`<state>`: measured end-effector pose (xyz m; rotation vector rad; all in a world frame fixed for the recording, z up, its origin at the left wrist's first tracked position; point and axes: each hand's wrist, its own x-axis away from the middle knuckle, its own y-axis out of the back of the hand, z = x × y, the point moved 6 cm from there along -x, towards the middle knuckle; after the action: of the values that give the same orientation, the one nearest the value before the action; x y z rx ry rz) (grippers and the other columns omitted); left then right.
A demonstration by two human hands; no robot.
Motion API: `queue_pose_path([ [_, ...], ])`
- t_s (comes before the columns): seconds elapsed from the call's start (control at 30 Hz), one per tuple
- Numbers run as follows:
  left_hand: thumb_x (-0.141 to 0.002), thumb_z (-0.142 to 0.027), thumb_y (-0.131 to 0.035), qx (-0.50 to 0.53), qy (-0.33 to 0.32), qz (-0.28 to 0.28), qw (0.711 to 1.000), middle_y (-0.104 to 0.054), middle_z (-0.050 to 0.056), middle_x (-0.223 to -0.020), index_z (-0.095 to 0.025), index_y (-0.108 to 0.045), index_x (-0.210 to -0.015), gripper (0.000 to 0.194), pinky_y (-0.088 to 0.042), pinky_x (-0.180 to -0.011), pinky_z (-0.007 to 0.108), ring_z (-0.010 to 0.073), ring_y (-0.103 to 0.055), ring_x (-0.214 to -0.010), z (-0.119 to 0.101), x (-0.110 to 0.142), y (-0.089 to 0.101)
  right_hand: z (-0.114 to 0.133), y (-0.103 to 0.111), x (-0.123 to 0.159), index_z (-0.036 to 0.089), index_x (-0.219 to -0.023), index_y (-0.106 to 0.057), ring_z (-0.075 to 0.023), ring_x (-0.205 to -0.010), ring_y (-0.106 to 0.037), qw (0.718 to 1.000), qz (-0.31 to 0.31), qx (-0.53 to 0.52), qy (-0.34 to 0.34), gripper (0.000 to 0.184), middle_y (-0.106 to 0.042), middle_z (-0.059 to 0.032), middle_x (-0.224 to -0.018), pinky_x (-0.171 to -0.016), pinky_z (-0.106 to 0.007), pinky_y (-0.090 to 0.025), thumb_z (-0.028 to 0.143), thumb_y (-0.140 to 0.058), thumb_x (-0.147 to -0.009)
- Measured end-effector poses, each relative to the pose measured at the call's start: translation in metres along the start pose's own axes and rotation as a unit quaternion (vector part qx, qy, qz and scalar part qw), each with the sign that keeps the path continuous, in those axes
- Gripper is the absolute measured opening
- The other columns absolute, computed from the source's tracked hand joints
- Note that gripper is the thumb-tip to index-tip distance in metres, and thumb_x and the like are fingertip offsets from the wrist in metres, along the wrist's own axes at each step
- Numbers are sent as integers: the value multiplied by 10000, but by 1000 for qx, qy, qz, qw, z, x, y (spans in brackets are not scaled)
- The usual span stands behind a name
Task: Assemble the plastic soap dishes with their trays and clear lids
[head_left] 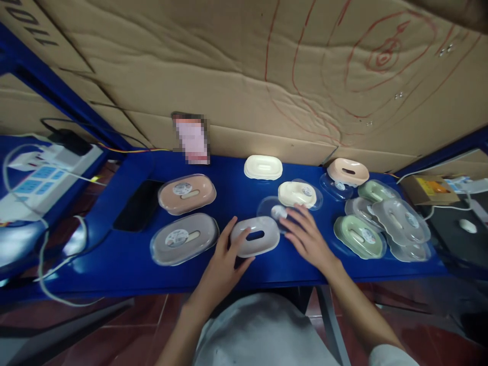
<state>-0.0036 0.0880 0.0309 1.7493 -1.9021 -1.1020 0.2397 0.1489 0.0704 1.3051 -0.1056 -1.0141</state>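
Note:
A light grey soap dish (265,246) with an oval slot lies at the front middle of the blue table. My left hand (225,254) grips its left end, thumb at the near edge and fingers over the rim and inside. Just behind it is a clear plastic lid (263,207) with a round label. My right hand (307,236) reaches over that lid, fingers apart, the fingertips at its right side by the label; whether they press on it I cannot tell. A cream soap dish (292,194) with a clear lid and label sits right behind my right fingers.
Lidded pink (202,190) and grey (196,248) soap dishes lie left, beside a black phone (138,206). Another cream dish (263,168) and an uncovered peach dish (348,173) stand at the back. Several green and grey dishes (402,223) crowd the right. Cardboard (236,76) walls the back.

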Motion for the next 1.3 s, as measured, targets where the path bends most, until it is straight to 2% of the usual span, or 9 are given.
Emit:
queue_pose_path([
  [0.13,-969,-271,-750,40,5,8,999,-208,174,-1775,-376,-184,-1697,928,-469,-1225,557,357,-375,-1601,6,0,-1,35,-23,12,263,-1613,-464,-260,-1610,-354,994,87,-59,37,531,-579,-100,-1577,-1319,-600,-325,201,-527,-1089],
  [0.27,-978,-235,-732,36,-14,56,998,-234,139,-1777,-415,-227,-1686,888,-466,-1229,543,339,-364,-1608,4,-3,-5,42,-29,10,220,-1552,-535,-250,-1618,-336,987,125,-69,73,491,-554,-111,-1608,-1333,-607,-274,132,-492,-1071],
  [0.47,-985,-238,-722,20,-2,50,999,-259,125,-1777,-407,-210,-1694,891,-516,-1192,483,320,-379,-1602,5,0,-4,41,-32,7,201,-1506,-585,-254,-1577,-412,987,122,-56,93,435,-572,-127,-1586,-1330,-591,-284,235,-588,-1072],
  [0.6,-974,-246,-737,30,7,44,999,-297,124,-1764,-390,-218,-1690,896,-518,-1189,465,307,-401,-1592,9,1,-6,40,-31,10,228,-1540,-556,-248,-1569,-428,990,89,-47,99,470,-609,-109,-1550,-1324,-581,-311,202,-588,-1072],
  [0.8,-976,-300,-746,39,2,28,999,-315,163,-1746,-352,-161,-1701,932,-484,-1222,522,326,-395,-1594,9,2,-5,12,-25,-4,300,-1644,-430,-248,-1558,-450,997,26,-74,-8,533,-575,-95,-1591,-1292,-558,-395,252,-489,-1117],
  [0.93,-1008,-278,-695,-4,-41,20,999,-384,146,-1705,-331,-446,-1577,623,-506,-1201,561,347,-458,-1553,-1,7,-2,-7,-28,-22,303,-1650,-417,-269,-1611,-355,996,68,-21,-61,511,-514,-80,-1651,-1316,-638,-275,292,-419,-1139],
  [1.03,-1019,-252,-672,-19,-73,2,997,-377,145,-1708,-291,-597,-1425,415,-519,-1185,590,370,-448,-1556,-8,14,0,-25,-22,-25,286,-1620,-471,-275,-1529,-481,992,58,43,-100,487,-574,-89,-1600,-1291,-594,-325,293,-396,-1139],
  [1.17,-1021,-257,-667,-9,-42,-33,999,-353,118,-1731,-298,-599,-1425,412,-528,-1186,581,362,-462,-1549,-7,20,6,-50,-13,-16,208,-1491,-613,-343,-1302,-635,969,47,169,-175,406,-696,-144,-1441,-1176,-608,-378,284,-494,-1110],
  [1.3,-1025,-255,-657,-6,-8,-85,996,-387,75,-1720,-320,-608,-1430,414,-512,-1211,558,339,-480,-1539,-9,18,19,-36,-12,-9,216,-1347,-698,-316,-1225,-661,970,93,169,-150,320,-756,-121,-1324,-1129,-577,-367,194,-497,-1099],
])
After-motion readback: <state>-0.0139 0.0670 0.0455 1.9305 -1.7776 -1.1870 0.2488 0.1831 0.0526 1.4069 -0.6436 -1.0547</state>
